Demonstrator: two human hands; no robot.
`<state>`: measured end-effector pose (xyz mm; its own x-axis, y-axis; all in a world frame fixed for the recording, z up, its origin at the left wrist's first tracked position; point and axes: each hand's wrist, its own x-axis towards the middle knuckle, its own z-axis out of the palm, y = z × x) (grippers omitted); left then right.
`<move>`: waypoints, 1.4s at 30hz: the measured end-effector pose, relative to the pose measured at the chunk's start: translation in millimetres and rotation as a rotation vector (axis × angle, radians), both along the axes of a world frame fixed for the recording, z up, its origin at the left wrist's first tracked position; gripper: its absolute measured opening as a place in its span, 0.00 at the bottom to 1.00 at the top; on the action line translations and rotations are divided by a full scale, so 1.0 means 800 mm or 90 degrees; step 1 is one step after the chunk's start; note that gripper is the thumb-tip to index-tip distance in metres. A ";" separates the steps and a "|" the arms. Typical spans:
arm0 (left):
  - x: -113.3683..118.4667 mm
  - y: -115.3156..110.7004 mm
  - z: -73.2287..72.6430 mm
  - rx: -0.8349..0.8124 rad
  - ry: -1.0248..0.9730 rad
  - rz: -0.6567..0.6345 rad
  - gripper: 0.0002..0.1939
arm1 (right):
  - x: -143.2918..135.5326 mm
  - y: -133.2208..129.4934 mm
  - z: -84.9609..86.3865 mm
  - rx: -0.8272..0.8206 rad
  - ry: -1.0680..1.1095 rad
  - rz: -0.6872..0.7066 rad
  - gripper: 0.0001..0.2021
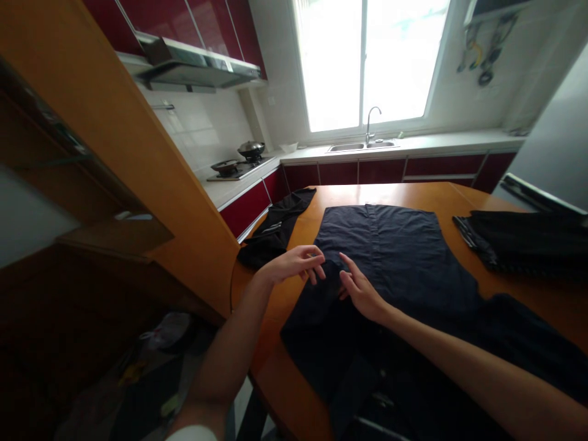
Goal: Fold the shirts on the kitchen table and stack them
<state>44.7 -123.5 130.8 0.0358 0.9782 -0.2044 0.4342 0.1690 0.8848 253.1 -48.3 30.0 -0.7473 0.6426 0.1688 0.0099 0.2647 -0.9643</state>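
A dark navy shirt (395, 245) lies spread over the wooden table, with a sleeve stretching off to the right. Its lower part falls into deep shade near the table's front edge. My left hand (298, 263) hovers at the shirt's left edge, fingers loosely bent and apart, holding nothing that I can see. Just right of it, my right hand (362, 293) is over the cloth with index finger and thumb spread. Between the two hands a dark fold of the shirt rises slightly; whether the fingertips touch it is unclear.
A crumpled black garment (280, 226) lies at the table's left, and folded black clothing (528, 242) at its right. The wooden table (413, 191) has a rounded edge. Beyond stand a counter with a sink (349, 147) and a stove with a lidded pan (252, 149).
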 end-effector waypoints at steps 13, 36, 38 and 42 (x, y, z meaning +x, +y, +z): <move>-0.055 0.045 -0.080 0.226 0.304 -0.001 0.17 | 0.007 0.002 0.011 0.073 0.027 0.054 0.31; 0.011 -0.012 -0.067 0.327 0.469 0.000 0.17 | 0.008 -0.002 -0.015 0.410 -0.176 -0.084 0.17; 0.031 -0.039 -0.078 0.277 0.507 -0.088 0.23 | 0.010 -0.004 -0.015 0.470 -0.227 -0.068 0.20; 0.037 -0.090 -0.106 0.153 0.575 -0.128 0.34 | 0.013 -0.010 -0.013 0.525 -0.274 0.029 0.26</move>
<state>74.3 -195.5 46.2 0.1354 0.9903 -0.0321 0.9710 -0.1262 0.2031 263.2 -56.0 19.5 -0.8728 0.4118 0.2620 0.2959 0.8734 -0.3869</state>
